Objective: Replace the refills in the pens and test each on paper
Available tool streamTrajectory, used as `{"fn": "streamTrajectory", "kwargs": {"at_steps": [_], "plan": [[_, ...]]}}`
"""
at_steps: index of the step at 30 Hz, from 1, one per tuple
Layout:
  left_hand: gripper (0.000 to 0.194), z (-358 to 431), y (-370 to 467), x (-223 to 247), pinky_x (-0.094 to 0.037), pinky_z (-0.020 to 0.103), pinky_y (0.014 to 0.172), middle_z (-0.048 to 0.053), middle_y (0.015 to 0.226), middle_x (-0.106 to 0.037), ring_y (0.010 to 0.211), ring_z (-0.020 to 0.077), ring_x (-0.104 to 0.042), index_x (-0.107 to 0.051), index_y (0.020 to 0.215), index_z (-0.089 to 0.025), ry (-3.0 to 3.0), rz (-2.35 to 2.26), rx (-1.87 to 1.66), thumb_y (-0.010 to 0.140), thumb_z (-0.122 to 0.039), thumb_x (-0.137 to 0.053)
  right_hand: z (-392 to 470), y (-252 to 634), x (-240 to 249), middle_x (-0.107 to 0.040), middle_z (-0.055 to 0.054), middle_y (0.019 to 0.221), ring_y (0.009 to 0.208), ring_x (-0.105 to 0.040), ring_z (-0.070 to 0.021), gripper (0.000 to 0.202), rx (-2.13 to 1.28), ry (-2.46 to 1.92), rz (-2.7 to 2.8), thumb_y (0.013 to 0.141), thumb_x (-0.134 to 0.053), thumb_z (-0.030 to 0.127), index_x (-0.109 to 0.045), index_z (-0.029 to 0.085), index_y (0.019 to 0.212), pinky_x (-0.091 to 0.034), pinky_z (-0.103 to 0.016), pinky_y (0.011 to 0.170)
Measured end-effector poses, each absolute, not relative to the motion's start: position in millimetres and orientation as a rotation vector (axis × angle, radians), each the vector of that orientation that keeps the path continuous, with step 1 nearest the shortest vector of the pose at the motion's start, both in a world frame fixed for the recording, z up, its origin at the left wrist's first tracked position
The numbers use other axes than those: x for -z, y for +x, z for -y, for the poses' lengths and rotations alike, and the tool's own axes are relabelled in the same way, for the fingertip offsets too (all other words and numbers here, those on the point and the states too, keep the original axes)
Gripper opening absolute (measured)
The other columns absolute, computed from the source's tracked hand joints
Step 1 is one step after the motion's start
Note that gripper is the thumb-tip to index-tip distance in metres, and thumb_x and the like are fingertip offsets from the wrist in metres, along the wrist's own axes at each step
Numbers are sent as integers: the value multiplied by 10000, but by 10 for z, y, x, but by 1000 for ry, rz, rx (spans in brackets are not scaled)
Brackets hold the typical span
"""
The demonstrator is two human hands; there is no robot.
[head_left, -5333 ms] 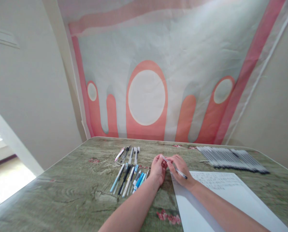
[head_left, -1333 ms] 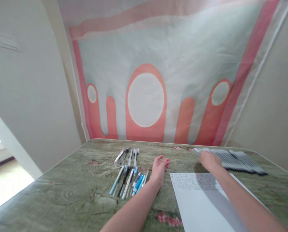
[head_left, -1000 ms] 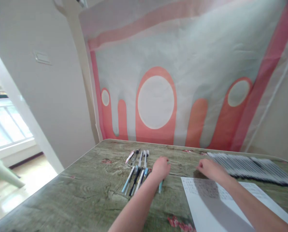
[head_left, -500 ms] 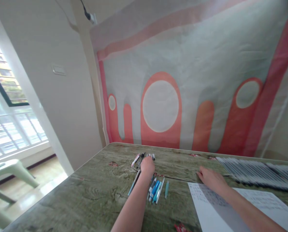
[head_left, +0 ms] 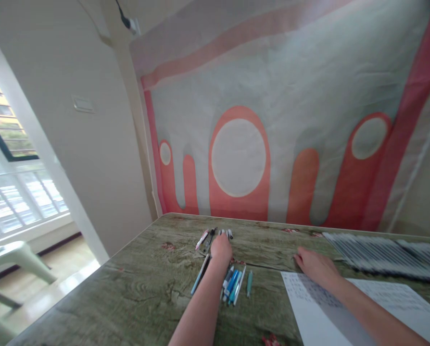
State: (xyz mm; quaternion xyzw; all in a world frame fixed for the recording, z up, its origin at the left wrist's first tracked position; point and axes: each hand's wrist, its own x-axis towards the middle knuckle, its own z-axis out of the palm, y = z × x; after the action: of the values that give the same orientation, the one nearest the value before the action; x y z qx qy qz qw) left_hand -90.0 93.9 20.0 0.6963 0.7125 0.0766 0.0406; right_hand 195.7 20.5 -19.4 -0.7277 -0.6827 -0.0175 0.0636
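My left hand (head_left: 221,248) reaches out over a group of pens at the far middle of the table, its fingers bent down and pressed together. White pens with dark ends (head_left: 230,234) show just past the fingertips; what the fingers grip is hidden. To its left lie a pink-and-white pen (head_left: 201,239) and dark pens (head_left: 209,239). A blue-tipped pen (head_left: 199,275) lies beside my left forearm. Blue and teal pens (head_left: 232,284) form a cluster right of that arm, with a teal pen (head_left: 249,283) apart. My right hand (head_left: 315,265) rests loosely closed at the paper's top edge.
Handwritten white paper (head_left: 330,322) lies under my right forearm. A long row of clear-barrelled pens (head_left: 381,257) fills the table's far right. Behind the wood-patterned table (head_left: 143,288) hangs a red-and-grey wall covering (head_left: 186,105). A pale green stool (head_left: 23,257) stands at left.
The view shifts slightly. Both hands keep nearly the same places, and the pens lie as before.
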Motion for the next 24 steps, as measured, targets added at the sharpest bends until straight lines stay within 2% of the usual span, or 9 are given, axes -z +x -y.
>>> {"fn": "streamTrajectory", "kwargs": {"at_steps": [8,15,24], "plan": [[259,-947,-889,-188,-436,297,825,159,1032,-589,988,221,-567,-509,1055,-109,2201,-2177,-261,814,-174,-440,-212,1971,191,-675,-95,846,789,-641,-276,276,47,-2227,2065,875,-297,353,-515,192,818,-404,-335,601],[304,-1127,-756,-197,-419,286,879,152,1084,-573,1033,197,-543,-570,1025,-114,2361,-2084,-243,815,-56,-359,-221,1982,164,-673,-98,851,799,-639,-276,291,9,-2241,2059,878,-301,363,-528,188,828,-400,-327,606],[292,-1378,-660,-276,-477,306,813,177,955,-654,934,226,-613,-664,938,-97,2387,-2023,-28,775,-40,-428,-199,1945,131,-672,-111,844,781,-640,-255,277,29,-2239,2036,879,-329,341,-550,178,850,-395,-309,611]]}}
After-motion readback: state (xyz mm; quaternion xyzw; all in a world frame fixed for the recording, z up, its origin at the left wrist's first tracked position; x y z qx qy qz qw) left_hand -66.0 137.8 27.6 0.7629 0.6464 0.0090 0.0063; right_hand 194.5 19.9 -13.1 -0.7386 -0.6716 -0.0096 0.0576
